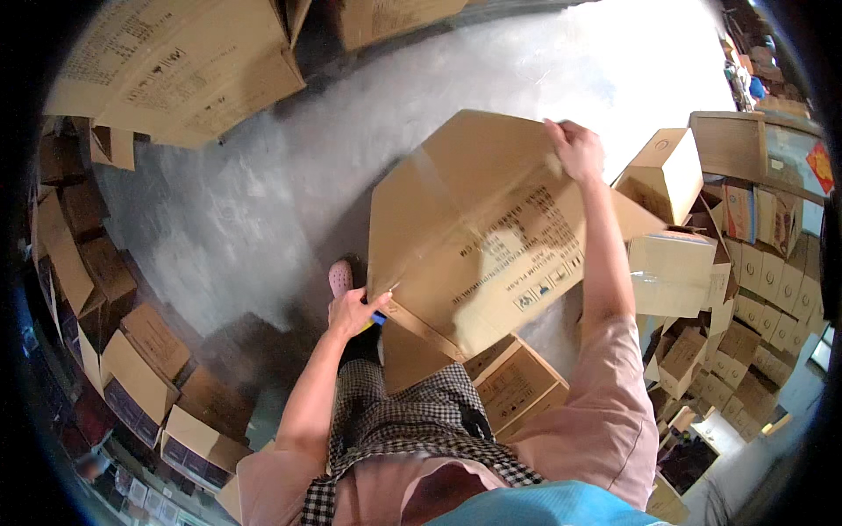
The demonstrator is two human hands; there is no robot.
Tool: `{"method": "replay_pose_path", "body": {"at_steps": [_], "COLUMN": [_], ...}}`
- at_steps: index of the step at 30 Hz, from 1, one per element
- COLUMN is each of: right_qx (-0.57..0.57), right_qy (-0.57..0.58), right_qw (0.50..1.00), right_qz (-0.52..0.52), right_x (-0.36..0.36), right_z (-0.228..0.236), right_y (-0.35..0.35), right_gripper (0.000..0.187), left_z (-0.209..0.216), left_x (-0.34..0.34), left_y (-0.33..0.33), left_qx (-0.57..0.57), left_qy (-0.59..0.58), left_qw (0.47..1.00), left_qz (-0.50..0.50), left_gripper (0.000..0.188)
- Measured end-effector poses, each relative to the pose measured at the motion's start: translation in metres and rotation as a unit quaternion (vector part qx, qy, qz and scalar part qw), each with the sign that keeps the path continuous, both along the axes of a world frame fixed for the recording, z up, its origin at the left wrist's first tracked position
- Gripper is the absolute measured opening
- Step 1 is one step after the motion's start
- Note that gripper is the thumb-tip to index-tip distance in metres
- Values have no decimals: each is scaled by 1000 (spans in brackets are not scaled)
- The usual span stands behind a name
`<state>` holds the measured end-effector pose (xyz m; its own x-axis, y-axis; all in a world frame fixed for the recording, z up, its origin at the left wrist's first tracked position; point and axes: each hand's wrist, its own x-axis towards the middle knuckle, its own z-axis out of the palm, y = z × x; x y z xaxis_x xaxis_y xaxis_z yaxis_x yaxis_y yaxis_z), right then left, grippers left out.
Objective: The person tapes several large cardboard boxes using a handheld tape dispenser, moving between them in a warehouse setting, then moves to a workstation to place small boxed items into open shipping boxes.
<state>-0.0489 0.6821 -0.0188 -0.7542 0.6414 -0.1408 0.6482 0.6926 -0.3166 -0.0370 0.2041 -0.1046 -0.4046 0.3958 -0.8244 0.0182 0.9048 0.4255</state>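
Observation:
A large brown cardboard box (474,202) with dark print and a strip of clear tape is held up tilted in front of me. Its flaps stick out at the sides. My right hand (579,151) is closed on the far right edge of the cardboard. At the near left corner, my left hand (353,313) grips the edge with the thumb on top; its other fingers are partly hidden. A small blue and yellow object (378,318) shows at the left hand, too little of it visible to name.
Beneath the held box stands another carton (517,386) by my legs. Large cartons (189,79) are at the far left, and several open boxes (140,377) line the left side. At right are a standing carton (664,171) and stacked boxes (772,289). Grey floor (237,219) lies between.

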Motion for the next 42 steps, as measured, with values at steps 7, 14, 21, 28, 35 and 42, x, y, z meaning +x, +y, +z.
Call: {"method": "replay_pose_path", "body": {"at_steps": [7, 14, 21, 28, 35, 42], "right_qx": [52, -107, 43, -306, -58, -448], "right_qy": [412, 242, 468, -229, 29, -57], "right_qw": [902, 849, 838, 923, 847, 698], "right_qz": [-120, -458, -277, -35, -528, -555], "right_x": [211, 518, 326, 256, 344, 464], "right_z": [235, 29, -30, -167, -217, -446], "right_y": [-27, -91, -48, -133, -136, -183], "right_gripper": [30, 36, 66, 83, 78, 85], "left_z": [146, 100, 53, 75, 92, -33], "left_x": [0, 66, 39, 52, 67, 116], "left_y": [38, 13, 0, 88, 81, 62], "left_qx": [229, 196, 28, 116, 52, -32], "left_qy": [370, 332, 209, 231, 264, 145], "left_qw": [898, 875, 966, 961, 960, 987], "left_qz": [-72, -293, -146, -97, -82, -56], "left_gripper": [73, 86, 73, 70, 60, 59]}}
